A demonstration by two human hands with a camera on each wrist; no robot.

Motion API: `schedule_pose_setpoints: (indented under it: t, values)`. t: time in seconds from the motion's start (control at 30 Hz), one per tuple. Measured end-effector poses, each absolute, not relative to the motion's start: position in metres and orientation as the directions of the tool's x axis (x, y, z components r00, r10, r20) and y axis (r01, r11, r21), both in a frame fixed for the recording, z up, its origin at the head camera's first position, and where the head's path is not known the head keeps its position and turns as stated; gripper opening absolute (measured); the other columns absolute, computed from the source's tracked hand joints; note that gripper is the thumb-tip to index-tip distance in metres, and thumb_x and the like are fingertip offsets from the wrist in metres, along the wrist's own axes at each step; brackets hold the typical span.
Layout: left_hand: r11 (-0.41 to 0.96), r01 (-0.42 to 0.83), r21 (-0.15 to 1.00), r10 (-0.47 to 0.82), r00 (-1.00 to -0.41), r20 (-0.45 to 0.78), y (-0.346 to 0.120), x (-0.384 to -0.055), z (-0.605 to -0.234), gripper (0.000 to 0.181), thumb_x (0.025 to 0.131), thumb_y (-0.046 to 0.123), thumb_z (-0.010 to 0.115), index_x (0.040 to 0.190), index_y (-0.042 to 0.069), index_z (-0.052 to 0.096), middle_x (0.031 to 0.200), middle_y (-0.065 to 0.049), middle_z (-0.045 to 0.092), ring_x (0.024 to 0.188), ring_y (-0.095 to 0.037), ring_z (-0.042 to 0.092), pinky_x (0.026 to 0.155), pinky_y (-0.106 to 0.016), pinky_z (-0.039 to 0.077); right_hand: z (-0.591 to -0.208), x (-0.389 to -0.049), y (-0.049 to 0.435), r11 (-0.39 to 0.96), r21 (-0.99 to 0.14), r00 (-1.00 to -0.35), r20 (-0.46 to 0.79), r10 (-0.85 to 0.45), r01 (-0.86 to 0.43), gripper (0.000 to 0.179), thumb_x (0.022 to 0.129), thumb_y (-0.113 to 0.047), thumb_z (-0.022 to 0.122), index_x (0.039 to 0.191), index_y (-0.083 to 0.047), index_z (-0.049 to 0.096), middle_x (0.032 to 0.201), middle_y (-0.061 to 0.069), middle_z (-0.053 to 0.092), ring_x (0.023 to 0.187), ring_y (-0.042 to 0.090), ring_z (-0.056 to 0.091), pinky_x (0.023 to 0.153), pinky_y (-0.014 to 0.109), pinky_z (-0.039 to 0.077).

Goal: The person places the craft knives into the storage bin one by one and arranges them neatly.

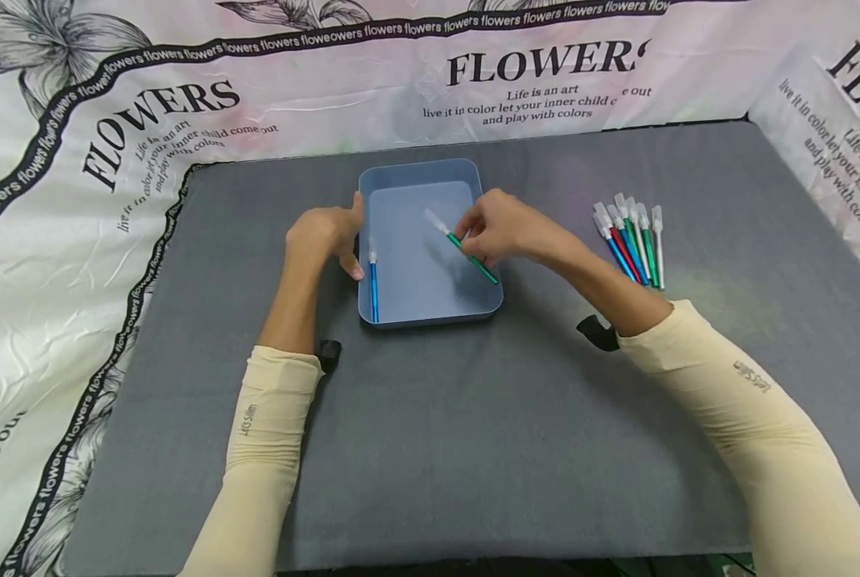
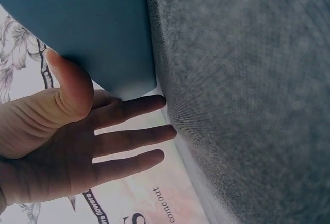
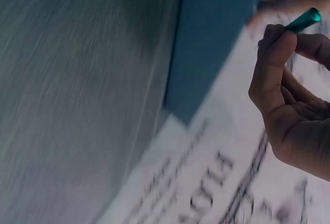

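My right hand [image 1: 503,227] pinches a green marker [image 1: 483,269] with a clear, whitish cap. The marker slants above the right half of a blue-grey rectangular tray [image 1: 422,300], cap toward the far left. In the right wrist view its green end [image 3: 309,20] sticks out past the thumb and fingers. Inside the tray, along its left wall, lies a blue marker [image 1: 374,288], cap pointing away from me. At the tray's left side is my left hand [image 1: 325,234]. The left wrist view shows its fingers [image 2: 129,140] extended and spread, the thumb against the tray's wall [image 2: 113,33].
To the right of the tray, a row of several capped markers [image 1: 633,244] in blue, red, green and white lies on the grey cloth [image 1: 516,449]. Behind the table and along its left side hangs a white sheet [image 1: 372,96] printed with flowers and lettering.
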State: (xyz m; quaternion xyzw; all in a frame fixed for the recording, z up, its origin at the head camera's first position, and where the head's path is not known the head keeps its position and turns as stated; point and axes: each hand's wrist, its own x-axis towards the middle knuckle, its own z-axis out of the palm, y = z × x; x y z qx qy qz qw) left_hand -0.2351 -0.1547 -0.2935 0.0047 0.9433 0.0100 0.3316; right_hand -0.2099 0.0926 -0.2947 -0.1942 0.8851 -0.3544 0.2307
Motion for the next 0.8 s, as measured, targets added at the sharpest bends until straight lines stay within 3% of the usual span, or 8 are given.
schedule_pose_setpoints:
  t: [0.17,0.43,0.8]
  values:
    - [1.0,0.012,0.018,0.021,-0.779,-0.627,-0.159,-0.236,-0.294,0.131,0.064,0.039,0.081,0.143,0.021,-0.023,0.153,-0.013,0.008,0.135,-0.039,0.016,0.098,-0.058,0.028,-0.31,-0.213,0.051,0.667,-0.728,-0.762,-0.339,-0.551,-0.159,0.02,0.084,-0.008,0.057,0.097,0.003,0.067,0.081,0.019,0.066,0.062,0.024,0.065,0.065,0.033,0.053]
    - [1.0,0.021,0.015,0.026,-0.776,-0.63,-0.156,-0.236,-0.294,0.131,0.064,0.042,0.08,0.143,0.022,-0.023,0.153,-0.014,0.007,0.135,-0.038,0.017,0.098,-0.056,0.03,-0.33,-0.219,0.016,0.721,-0.685,-0.787,-0.386,-0.481,-0.105,0.012,0.082,-0.012,0.064,0.089,-0.002,0.066,0.071,0.014,0.065,0.061,0.024,0.065,0.059,0.032,0.054]
    - [0.999,0.04,-0.004,0.028,-0.773,-0.634,-0.157,-0.237,-0.294,0.129,0.064,0.043,0.079,0.144,0.019,-0.021,0.152,-0.015,0.011,0.133,-0.036,0.022,0.097,-0.054,0.033,-0.337,-0.22,0.001,0.649,-0.76,-0.77,-0.42,-0.48,0.011,0.027,0.081,-0.01,0.065,0.103,-0.001,0.051,0.079,0.017,0.065,0.066,0.029,0.067,0.061,0.036,0.054]
